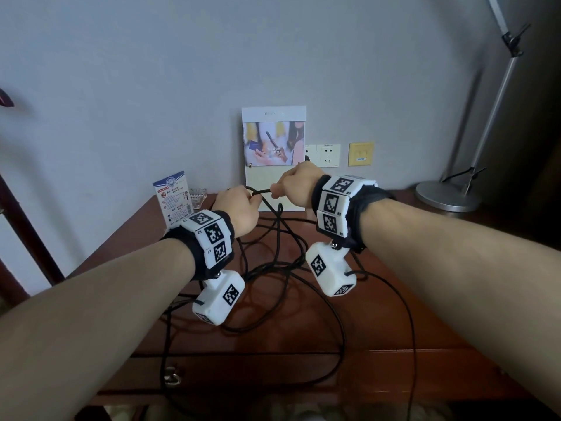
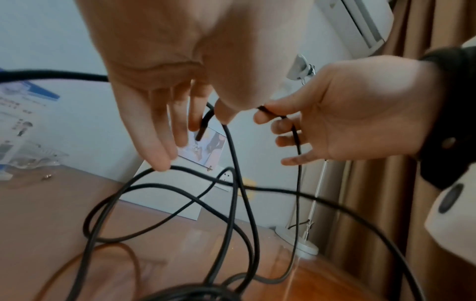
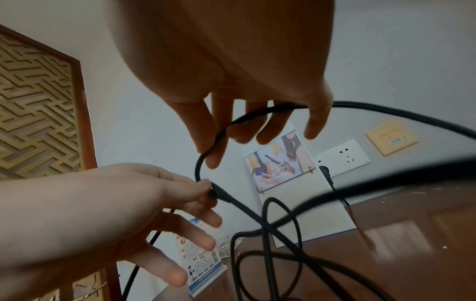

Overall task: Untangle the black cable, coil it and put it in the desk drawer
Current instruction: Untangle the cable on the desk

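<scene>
A long black cable [image 1: 261,192] lies in tangled loops on the reddish-brown desk [image 1: 379,314], and some strands hang over the front edge. Both hands are raised above the back of the desk. My left hand [image 1: 243,202] pinches the cable near its end between thumb and forefinger [image 3: 206,189]; its other fingers are spread. My right hand [image 1: 288,186] pinches the cable a short way along [image 2: 268,112]. A short arc of cable runs between the two hands. The drawer front [image 1: 243,372] below the desktop is shut and has a metal ring handle [image 1: 172,378].
A picture card [image 1: 273,141] leans on the wall behind the hands. Wall sockets [image 1: 326,154] are to its right. A small printed card [image 1: 174,199] and a glass dish [image 1: 198,197] stand at the back left. A lamp base [image 1: 447,197] sits at the back right.
</scene>
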